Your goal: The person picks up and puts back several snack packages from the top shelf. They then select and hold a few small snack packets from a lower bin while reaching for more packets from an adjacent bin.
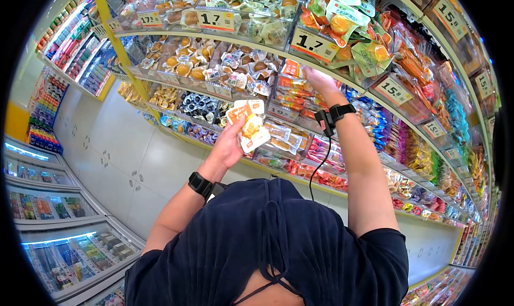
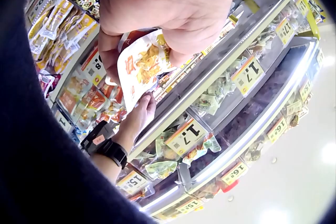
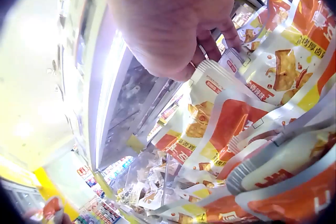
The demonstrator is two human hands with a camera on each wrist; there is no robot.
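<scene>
My left hand (image 1: 227,146) grips white-and-orange snack packets (image 1: 252,132), fanned so that more than one shows, in front of the shelves. In the left wrist view, the thumb and fingers hold the front packet (image 2: 140,66), which has a picture of yellowish food pieces. My right hand (image 1: 321,81) reaches into a shelf bin under a "1.7" price tag. The right wrist view has its bent fingers (image 3: 210,45) down among similar packets (image 3: 283,71), right at their sealed top edges. The fingertips are hidden, and I cannot tell whether they pinch a packet.
Above the right hand, a shelf edge carries price tags (image 1: 315,45) and bins of green-and-orange packs (image 1: 342,22). Wrapped brown eggs (image 1: 187,60) fill bins to the left. Glass-topped freezers (image 1: 59,207) stand on the left beyond the tiled floor (image 1: 126,145). A cable (image 1: 321,169) hangs from the right wrist.
</scene>
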